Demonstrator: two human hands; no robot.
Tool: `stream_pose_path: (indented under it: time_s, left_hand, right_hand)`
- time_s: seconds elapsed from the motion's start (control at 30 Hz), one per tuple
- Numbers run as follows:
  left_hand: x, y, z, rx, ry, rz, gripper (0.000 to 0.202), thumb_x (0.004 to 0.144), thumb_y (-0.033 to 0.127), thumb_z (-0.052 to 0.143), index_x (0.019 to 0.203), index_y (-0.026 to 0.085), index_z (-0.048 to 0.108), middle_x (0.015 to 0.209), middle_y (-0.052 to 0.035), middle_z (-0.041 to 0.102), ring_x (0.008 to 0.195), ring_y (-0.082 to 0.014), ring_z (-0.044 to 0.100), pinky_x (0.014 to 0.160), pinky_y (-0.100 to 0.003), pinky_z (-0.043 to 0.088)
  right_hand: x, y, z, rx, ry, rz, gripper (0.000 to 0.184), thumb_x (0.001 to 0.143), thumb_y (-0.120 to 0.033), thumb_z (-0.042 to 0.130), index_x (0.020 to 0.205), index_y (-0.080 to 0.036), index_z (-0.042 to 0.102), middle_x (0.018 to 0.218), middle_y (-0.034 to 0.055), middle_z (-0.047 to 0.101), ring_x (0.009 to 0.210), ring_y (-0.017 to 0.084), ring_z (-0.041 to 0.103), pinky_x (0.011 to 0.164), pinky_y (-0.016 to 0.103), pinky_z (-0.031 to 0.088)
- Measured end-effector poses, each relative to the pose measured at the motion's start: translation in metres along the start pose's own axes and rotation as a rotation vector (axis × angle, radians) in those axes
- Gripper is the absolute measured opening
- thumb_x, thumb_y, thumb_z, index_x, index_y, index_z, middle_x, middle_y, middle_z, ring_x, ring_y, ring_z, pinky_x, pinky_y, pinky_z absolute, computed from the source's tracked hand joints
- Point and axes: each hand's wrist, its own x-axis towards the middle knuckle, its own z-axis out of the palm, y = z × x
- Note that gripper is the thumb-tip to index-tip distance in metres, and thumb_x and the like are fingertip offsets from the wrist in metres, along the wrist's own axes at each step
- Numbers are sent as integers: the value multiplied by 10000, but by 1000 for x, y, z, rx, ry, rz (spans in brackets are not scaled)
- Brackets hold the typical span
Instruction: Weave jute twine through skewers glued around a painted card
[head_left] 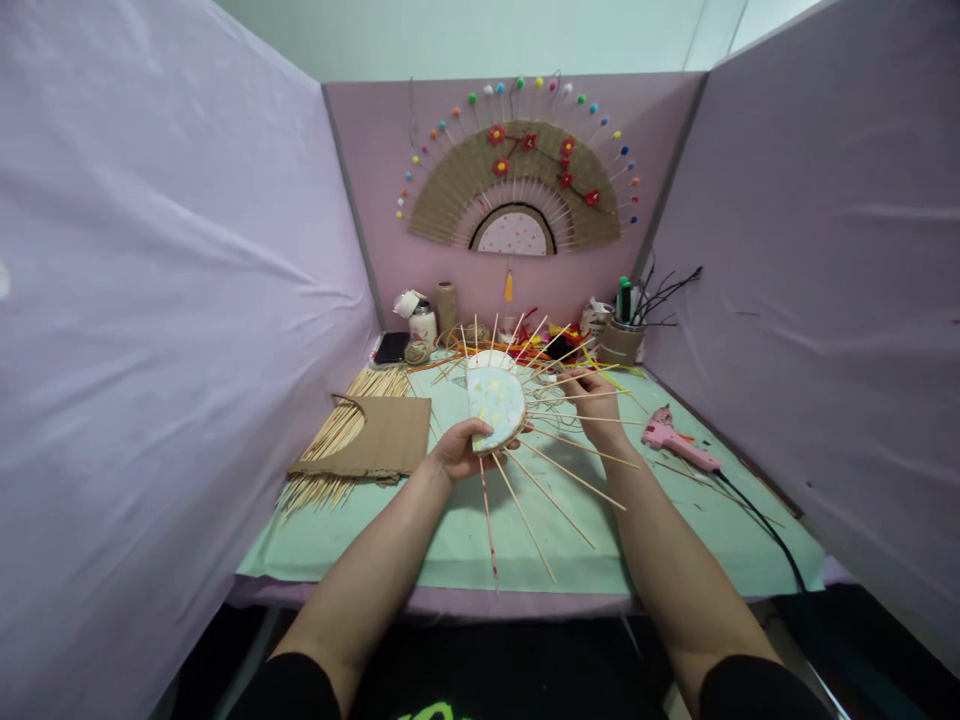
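Note:
My left hand (459,450) grips the lower end of a half-round fan base (496,400), covered in pale patterned material. The thumb lies on its face and the fingers go behind it. Thin wooden sticks (551,487) spread out from the curved edge like rays, and the lowest one has red marks. On the right side of the base, my right hand (598,400) is closed, with thumb and fingertips together among the stick ends. Thin twine (553,418) loops loosely below those fingers. Exactly what the fingertips pinch is too small to make out.
A piece of cut cardboard (394,435) lies on a bundle of sticks (319,490) at left. A pink glue gun (679,440) with a black cord rests at right. Behind stand a jar (422,325), a phone (391,348) and a pot of twigs (621,340). A finished fan (517,180) hangs on the back panel.

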Motion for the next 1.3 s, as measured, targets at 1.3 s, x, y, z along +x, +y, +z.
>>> stream_pose_path:
  time_s: [1.3]
  left_hand:
    - [-9, 15, -9, 87, 16, 65, 412, 644, 131, 599, 1050, 63, 619, 928, -159, 692, 659, -131, 621, 455, -158, 396]
  right_hand:
    - [12, 7, -22, -155, -39, -131, 223, 666, -386, 684, 699, -165, 674, 653, 29, 636, 593, 140, 514, 561, 270, 391]
